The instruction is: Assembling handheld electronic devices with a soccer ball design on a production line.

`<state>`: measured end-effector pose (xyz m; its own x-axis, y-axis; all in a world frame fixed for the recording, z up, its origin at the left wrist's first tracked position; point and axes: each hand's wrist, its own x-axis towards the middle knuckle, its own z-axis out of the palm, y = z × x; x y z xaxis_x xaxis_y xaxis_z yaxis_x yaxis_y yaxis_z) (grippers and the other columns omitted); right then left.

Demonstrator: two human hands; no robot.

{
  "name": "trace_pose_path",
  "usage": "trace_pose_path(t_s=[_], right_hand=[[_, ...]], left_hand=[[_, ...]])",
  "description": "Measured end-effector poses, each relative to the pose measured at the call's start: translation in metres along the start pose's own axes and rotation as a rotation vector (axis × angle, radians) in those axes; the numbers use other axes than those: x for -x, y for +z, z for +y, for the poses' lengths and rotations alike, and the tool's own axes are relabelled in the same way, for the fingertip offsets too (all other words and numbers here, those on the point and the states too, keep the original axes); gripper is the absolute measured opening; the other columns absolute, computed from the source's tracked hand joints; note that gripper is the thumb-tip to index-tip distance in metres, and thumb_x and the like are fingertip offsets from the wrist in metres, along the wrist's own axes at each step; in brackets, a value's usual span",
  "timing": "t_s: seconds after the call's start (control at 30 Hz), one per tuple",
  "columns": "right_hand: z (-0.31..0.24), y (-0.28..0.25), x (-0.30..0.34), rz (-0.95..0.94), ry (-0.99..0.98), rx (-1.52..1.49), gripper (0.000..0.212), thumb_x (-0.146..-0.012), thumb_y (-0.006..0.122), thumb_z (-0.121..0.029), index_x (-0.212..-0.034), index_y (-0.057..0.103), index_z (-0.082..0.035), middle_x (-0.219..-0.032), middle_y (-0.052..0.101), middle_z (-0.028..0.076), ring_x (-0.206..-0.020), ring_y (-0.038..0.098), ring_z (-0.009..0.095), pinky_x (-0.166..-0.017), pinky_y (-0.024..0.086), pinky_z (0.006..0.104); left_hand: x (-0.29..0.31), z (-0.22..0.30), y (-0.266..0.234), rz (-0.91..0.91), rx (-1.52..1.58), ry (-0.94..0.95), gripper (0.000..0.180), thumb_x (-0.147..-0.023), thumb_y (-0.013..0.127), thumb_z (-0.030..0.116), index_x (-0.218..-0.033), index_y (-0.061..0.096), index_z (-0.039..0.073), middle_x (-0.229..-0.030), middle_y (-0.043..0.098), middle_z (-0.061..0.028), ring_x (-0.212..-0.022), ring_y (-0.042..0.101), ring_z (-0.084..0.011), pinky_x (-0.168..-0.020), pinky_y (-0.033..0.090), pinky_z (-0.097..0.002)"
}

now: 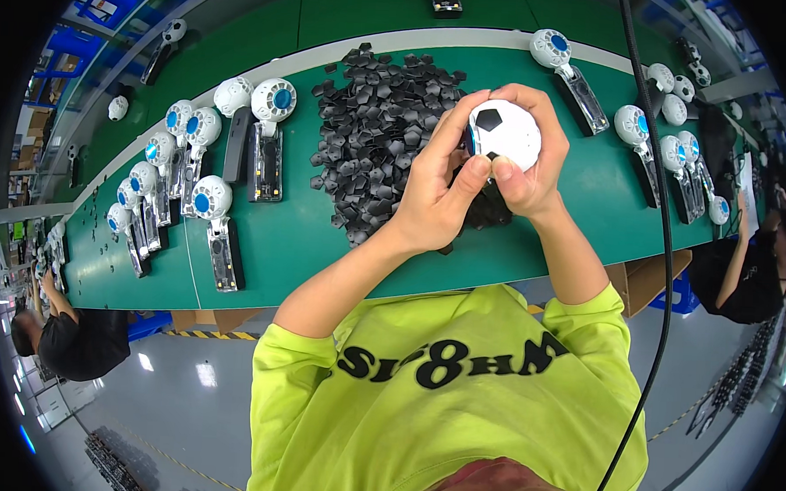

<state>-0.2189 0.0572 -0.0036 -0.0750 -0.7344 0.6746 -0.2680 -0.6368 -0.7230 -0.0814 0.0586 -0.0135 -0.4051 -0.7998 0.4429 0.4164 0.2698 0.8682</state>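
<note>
Above the green table I hold a white, ball-shaped fan head [521, 133] between both hands. A black pentagon piece [488, 120] sits on its face, and a second dark patch shows by my thumbs. My left hand [440, 177] is closed around the left side, thumb against the lower edge. On the other side my right hand [541, 160] wraps the ball, its thumb beside the left one. The unit's lower part is hidden behind my hands. Just left of and under my left hand spreads a heap of black pentagon pieces [363, 130].
Several white fans [211, 202] with clear handles lie at the left of the green table [287, 250]. More fans [635, 129] lie at the right. A black cable [664, 257] hangs down on the right. People [82, 342] work at both sides.
</note>
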Motion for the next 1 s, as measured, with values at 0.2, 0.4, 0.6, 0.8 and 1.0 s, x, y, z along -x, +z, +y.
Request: trace_pose_path(t_s=[0.2,0.4,0.6,0.8,1.0], right_hand=[[0.000,-0.010,-0.015,0.040,0.603,-0.665,0.057,-0.091,0.052,-0.050,-0.114,0.056,0.002,-0.095,0.065,0.016,-0.070,0.063,0.022,-0.065,0.054,0.0334],[0.015,-0.013,-0.015,0.141,0.820,-0.800,0.050,-0.096,0.044,-0.046,-0.107,0.059,0.000,-0.087,0.067,0.016,-0.060,0.063,0.020,-0.055,0.054,0.0346],[0.014,-0.020,-0.023,0.223,0.879,-0.768,0.049,-0.095,0.050,-0.049,-0.106,0.056,-0.001,-0.083,0.066,0.014,-0.058,0.063,0.018,-0.053,0.055,0.0324],[0.013,-0.021,-0.023,0.220,0.894,-0.766,0.050,-0.098,0.044,-0.048,-0.101,0.061,-0.001,-0.082,0.067,0.014,-0.059,0.062,0.018,-0.053,0.055,0.0330],[0.007,-0.016,-0.020,0.193,0.903,-0.815,0.050,-0.098,0.045,-0.047,-0.103,0.061,-0.001,-0.084,0.067,0.015,-0.060,0.063,0.018,-0.053,0.055,0.0328]], left_hand=[[-0.016,-0.004,-0.025,0.041,-0.199,-0.147,0.040,-0.096,0.062,0.024,-0.129,0.059,0.002,-0.114,0.061,-0.0090,-0.103,0.055,-0.0213,-0.091,0.044,-0.0366],[-0.016,0.009,-0.051,-0.396,-1.276,0.001,0.022,-0.088,0.069,0.024,-0.103,0.072,0.008,-0.094,0.063,-0.0032,-0.090,0.054,-0.0190,-0.083,0.042,-0.0340],[-0.012,0.000,-0.057,-0.397,-1.327,0.086,0.013,-0.083,0.072,0.023,-0.090,0.073,0.012,-0.090,0.061,-0.0004,-0.085,0.053,-0.0192,-0.080,0.040,-0.0335],[-0.015,0.007,-0.067,-0.364,-1.301,0.090,0.012,-0.082,0.074,0.022,-0.082,0.070,0.010,-0.083,0.061,0.0003,-0.080,0.053,-0.0185,-0.079,0.041,-0.0324],[-0.019,0.014,-0.068,-0.254,-1.042,0.202,0.016,-0.079,0.076,0.018,-0.075,0.066,0.007,-0.073,0.062,-0.0007,-0.063,0.052,-0.0177,-0.067,0.043,-0.0290]])
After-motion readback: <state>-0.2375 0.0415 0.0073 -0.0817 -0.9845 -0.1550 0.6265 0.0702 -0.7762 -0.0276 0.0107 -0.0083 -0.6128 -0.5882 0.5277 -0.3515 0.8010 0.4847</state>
